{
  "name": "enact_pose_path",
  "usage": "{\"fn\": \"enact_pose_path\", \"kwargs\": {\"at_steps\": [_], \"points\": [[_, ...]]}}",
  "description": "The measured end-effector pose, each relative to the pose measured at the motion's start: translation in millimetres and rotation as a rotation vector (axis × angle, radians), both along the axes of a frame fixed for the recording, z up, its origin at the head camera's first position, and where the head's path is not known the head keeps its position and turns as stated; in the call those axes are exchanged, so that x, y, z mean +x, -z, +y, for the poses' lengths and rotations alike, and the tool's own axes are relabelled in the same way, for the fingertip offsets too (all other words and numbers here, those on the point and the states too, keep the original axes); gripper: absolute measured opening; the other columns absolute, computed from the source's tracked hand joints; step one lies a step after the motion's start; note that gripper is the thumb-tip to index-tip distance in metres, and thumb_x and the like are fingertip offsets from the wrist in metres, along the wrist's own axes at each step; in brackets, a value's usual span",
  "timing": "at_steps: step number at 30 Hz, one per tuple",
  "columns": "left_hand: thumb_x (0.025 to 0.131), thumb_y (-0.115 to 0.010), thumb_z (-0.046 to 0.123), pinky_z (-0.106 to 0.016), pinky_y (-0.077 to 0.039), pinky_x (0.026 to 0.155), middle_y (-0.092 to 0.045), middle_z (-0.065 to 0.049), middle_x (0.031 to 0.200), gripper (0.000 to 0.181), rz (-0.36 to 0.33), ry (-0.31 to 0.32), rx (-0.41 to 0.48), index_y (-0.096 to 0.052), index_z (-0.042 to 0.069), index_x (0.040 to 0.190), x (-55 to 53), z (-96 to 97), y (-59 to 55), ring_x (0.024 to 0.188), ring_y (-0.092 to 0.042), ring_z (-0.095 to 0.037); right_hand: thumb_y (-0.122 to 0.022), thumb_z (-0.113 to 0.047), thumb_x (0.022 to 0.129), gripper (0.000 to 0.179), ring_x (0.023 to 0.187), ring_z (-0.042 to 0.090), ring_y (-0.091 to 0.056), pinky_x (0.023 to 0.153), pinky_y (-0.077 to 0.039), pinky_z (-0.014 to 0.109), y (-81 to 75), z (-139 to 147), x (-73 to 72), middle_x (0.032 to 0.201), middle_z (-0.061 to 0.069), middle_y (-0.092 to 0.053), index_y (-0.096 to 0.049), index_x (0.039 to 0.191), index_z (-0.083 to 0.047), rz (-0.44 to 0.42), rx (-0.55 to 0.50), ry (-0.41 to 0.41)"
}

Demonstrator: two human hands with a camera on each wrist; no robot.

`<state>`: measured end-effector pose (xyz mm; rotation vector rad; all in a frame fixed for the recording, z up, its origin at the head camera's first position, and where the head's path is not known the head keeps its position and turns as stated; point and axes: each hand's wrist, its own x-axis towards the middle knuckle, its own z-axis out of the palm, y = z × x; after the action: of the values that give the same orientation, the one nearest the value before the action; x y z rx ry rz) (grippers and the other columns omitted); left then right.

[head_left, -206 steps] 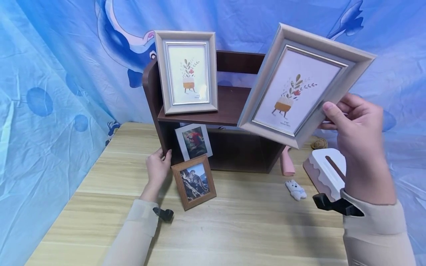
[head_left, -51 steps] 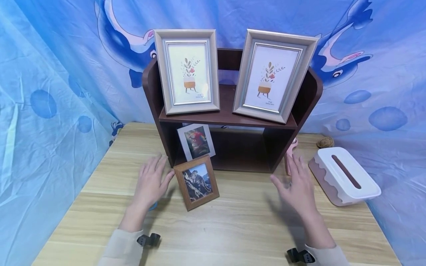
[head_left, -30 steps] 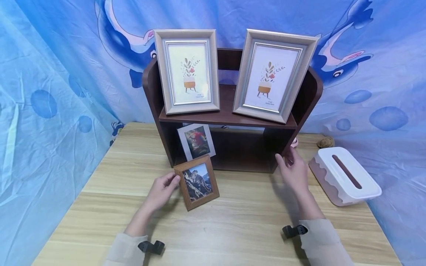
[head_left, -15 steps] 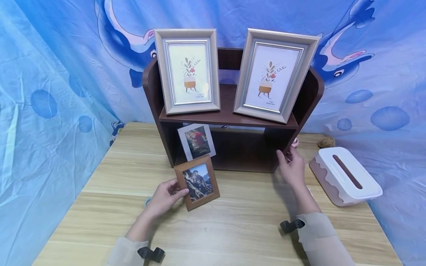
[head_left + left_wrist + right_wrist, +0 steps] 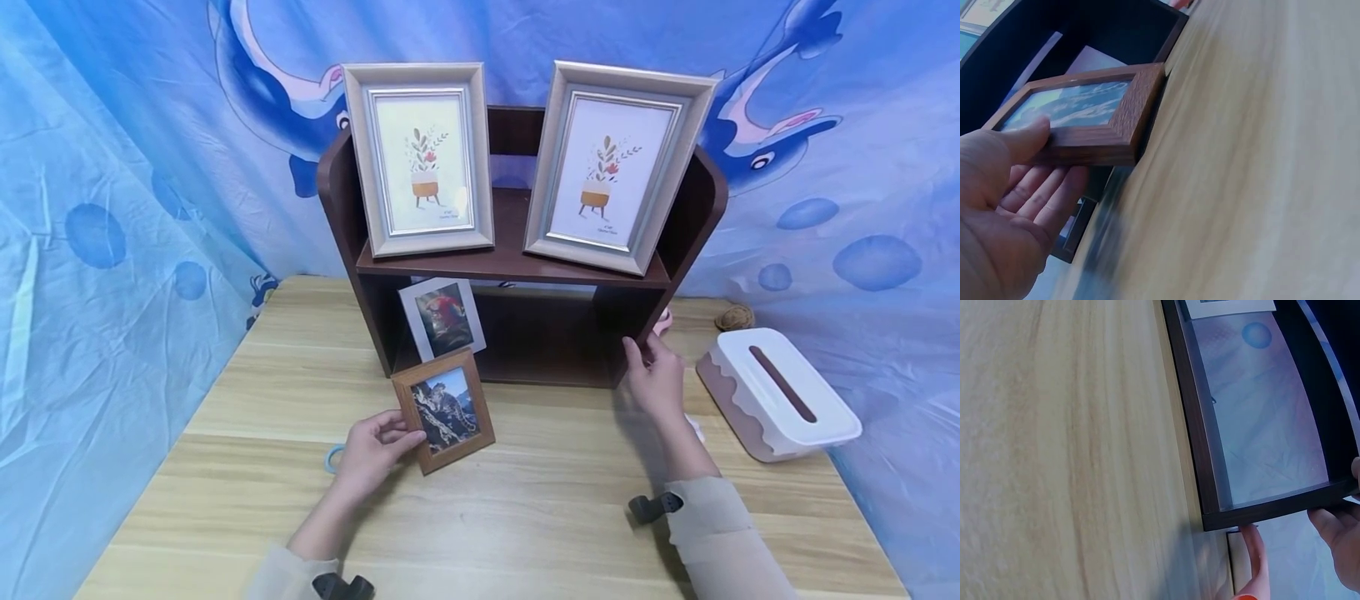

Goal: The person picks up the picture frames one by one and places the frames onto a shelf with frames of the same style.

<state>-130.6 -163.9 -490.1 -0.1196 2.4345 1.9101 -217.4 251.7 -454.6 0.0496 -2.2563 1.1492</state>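
Note:
My left hand [image 5: 367, 454] pinches the lower left edge of a brown wooden picture frame [image 5: 482, 417] with a leopard photo, thumb on its face and fingers beneath, as the left wrist view shows. That frame leans at the front of a dark brown two-tier shelf [image 5: 513, 237]. My right hand [image 5: 658, 385] grips the shelf's right side panel, thumb at the front edge and fingers on the outer side. Behind the wooden frame, a white picture frame [image 5: 474, 321] with a parrot photo stands in the lower tier. Two beige picture frames, one left [image 5: 483, 167] and one right [image 5: 542, 167], stand on the upper tier.
To the right sits a white-and-brown tissue box [image 5: 817, 396], with a ball of twine [image 5: 735, 318] behind it. A pink object [image 5: 1260, 562] stands beside the shelf's right side. A blue ring [image 5: 330, 458] lies left of my left hand. Blue cloth [image 5: 97, 333] hangs around the wooden table [image 5: 525, 517].
The right beige frame, earlier in my right hand, now stands on the upper tier. My right hand has moved to the shelf's right side, my left from the shelf's left side to the wooden frame.

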Motion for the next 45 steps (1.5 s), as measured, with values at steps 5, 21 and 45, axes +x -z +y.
{"fn": "enact_pose_path", "kwargs": {"at_steps": [5, 21, 45], "points": [[0.087, -0.077, 0.004, -0.024, -0.060, 0.078, -0.073, -0.018, 0.104, 0.039, 0.029, -0.039, -0.020, -0.066, -0.008, 0.122, 2.1, 4.3, 0.2, 0.094, -0.074, -0.024, -0.066, -0.008, 0.098, 0.014, 0.087, 0.040, -0.074, 0.070, -0.044, 0.001, 1.1, 0.0, 0.1, 0.095, 0.025, -0.074, -0.070, 0.102, 0.005, 0.007, 0.004, 0.012], [0.090, -0.072, 0.000, -0.026, -0.055, 0.093, -0.075, -0.017, 0.107, 0.041, 0.082, 0.038, -0.033, -0.064, -0.004, 0.130, -1.2, 18.0, 1.0, 0.096, -0.074, -0.023, -0.067, -0.005, 0.097, 0.012, 0.074, 0.036, -0.072, 0.065, -0.041, 0.001, 2.8, 2.5, -0.2, 0.085, 0.024, -0.074, -0.071, 0.100, 0.006, 0.064, 0.023, -0.014], [0.091, -0.073, 0.005, -0.037, -0.059, 0.089, -0.073, -0.018, 0.107, 0.044, 0.182, 0.117, -0.057, -0.062, -0.008, 0.131, -40.7, 62.7, -4.1, 0.096, -0.073, -0.027, -0.067, -0.004, 0.096, 0.012, 0.077, 0.038, -0.073, 0.066, -0.041, -0.001, 3.3, 3.7, -0.1, 0.088, 0.025, -0.074, -0.071, 0.101, 0.006, 0.066, 0.022, -0.038]]}}
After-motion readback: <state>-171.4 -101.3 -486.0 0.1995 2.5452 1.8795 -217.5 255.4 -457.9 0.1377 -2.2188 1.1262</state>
